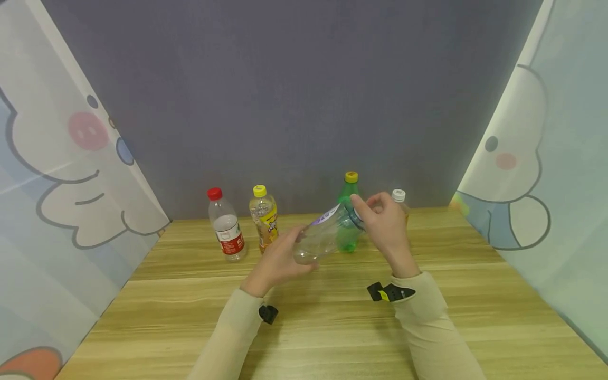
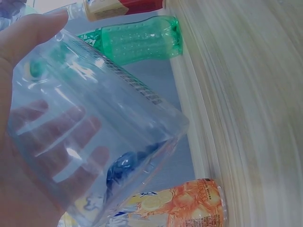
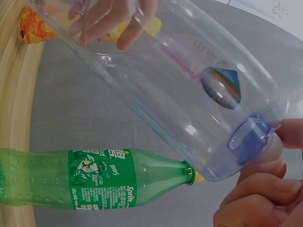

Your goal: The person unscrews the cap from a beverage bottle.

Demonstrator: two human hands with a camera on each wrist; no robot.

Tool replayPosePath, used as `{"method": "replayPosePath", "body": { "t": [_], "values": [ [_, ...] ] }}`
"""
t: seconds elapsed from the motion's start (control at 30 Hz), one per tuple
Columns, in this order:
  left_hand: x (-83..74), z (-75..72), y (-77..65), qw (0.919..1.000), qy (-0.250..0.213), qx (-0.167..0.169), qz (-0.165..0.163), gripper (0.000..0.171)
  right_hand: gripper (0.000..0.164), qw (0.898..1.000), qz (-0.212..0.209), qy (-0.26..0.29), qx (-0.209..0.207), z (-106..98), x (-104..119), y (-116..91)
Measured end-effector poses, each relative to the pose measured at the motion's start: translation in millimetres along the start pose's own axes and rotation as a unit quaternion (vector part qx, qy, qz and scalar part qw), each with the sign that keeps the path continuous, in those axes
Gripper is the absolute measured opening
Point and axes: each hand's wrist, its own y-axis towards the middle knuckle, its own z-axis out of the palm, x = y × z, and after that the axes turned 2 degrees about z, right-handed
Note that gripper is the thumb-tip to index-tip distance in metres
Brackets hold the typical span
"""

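Note:
A clear, empty-looking plastic bottle (image 1: 315,245) is held tilted above the table, its base to the left and its neck up to the right. My left hand (image 1: 280,258) grips it near the base, thumb on one side and fingers on the other. At the neck, my right hand (image 1: 387,229) pinches the whitish cap (image 3: 272,149) between thumb and fingers. Blue plastic (image 3: 246,137) shows around the neck beneath the cap. Directly behind the held bottle stands a green Sprite bottle (image 3: 102,179) with a yellow cap, upright on the table.
On the left stand a red-capped bottle (image 1: 230,236) and a yellow-capped bottle (image 1: 265,216) with a yellow-orange label. Partly hidden behind my right hand is a white-capped bottle (image 1: 399,196). A grey panel (image 1: 294,105) rises behind the wooden table (image 1: 332,338).

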Motion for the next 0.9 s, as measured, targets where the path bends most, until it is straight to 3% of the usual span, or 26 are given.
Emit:
{"method": "replayPosePath", "body": {
  "t": [0.27,0.9],
  "values": [
    [0.8,-0.3,-0.5,1.0000,0.004,0.007,-0.005,0.091,0.055,1.000,0.011,-0.006,0.028,-3.3,0.2,-1.8],
    [2.1,-5.7,-1.6,0.9999,0.011,0.002,-0.004,0.093,0.045,0.998,-0.032,-0.009,0.051,-5.2,3.8,-2.9]
  ]
}}
